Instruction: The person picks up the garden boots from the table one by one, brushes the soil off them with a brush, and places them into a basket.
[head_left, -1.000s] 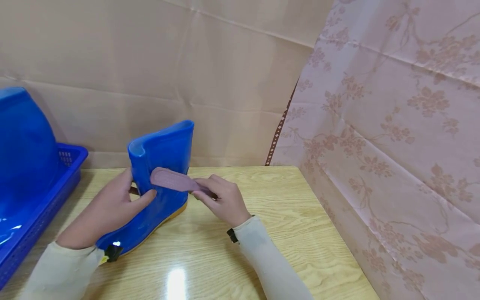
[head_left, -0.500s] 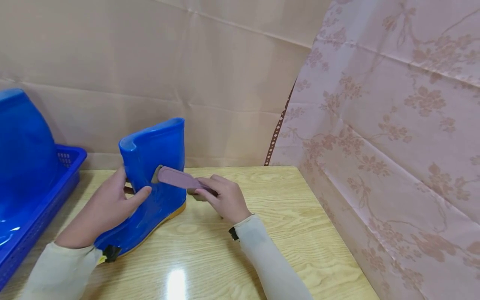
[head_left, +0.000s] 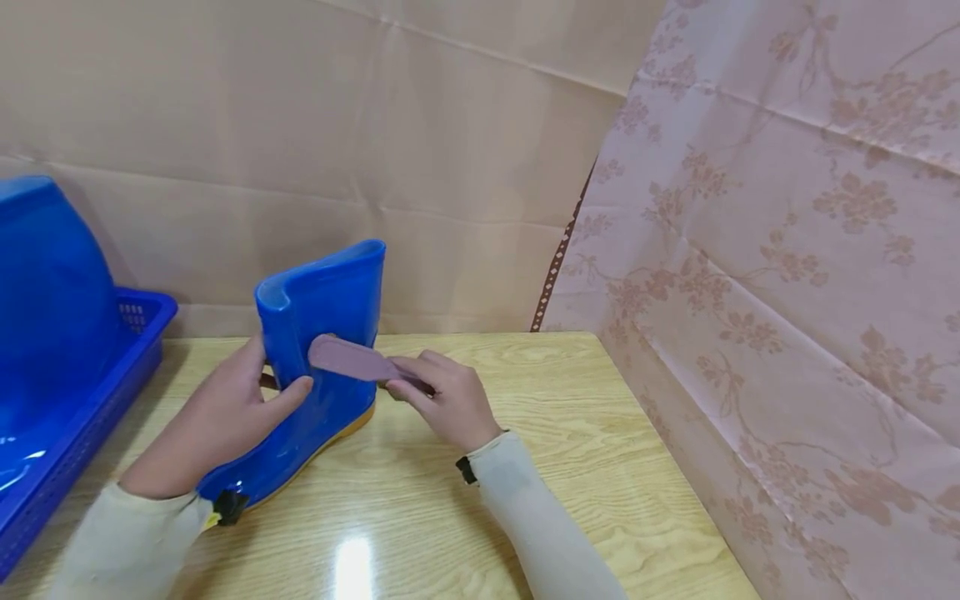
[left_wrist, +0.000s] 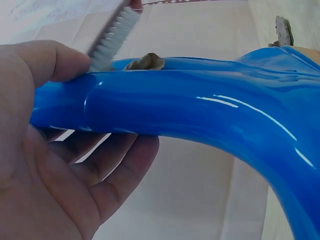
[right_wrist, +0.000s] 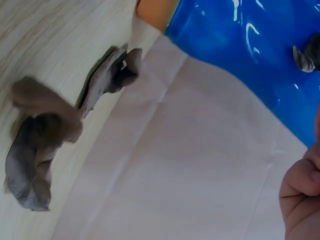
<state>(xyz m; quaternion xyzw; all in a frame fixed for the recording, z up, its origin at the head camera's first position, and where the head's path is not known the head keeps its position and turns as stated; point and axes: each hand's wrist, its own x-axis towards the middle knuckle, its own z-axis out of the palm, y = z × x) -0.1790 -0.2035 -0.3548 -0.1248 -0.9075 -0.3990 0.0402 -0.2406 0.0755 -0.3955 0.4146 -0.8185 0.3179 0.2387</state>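
Note:
A blue rain boot [head_left: 330, 292] with a yellowish sole stands tilted on the wooden table. My left hand [head_left: 217, 417] grips its shaft, thumb on one side and fingers behind. My right hand [head_left: 450, 400] pinches the handle of a mauve brush [head_left: 352, 358], whose head lies against the shaft. In the left wrist view, the brush's pale bristles [left_wrist: 112, 42] reach the boot near my thumb. Close by, a grey-brown clump [left_wrist: 146, 61] sticks to the boot. The right wrist view shows a clump on the boot [right_wrist: 306, 54] and part of my right hand [right_wrist: 302, 195].
Grey-brown clumps [right_wrist: 30, 165] lie on the table near the sole; one is blurred. At the left, a blue perforated basket [head_left: 142, 333] holds another blue boot [head_left: 52, 267]. A beige cloth [head_left: 450, 167] hangs behind the table, and a floral cloth [head_left: 787, 250] at the right.
The boot and left hand shifted slightly left, then back right. The brush head slid right, uncovering a clump on the shaft, then returned left over it. My right hand keeps its grip.

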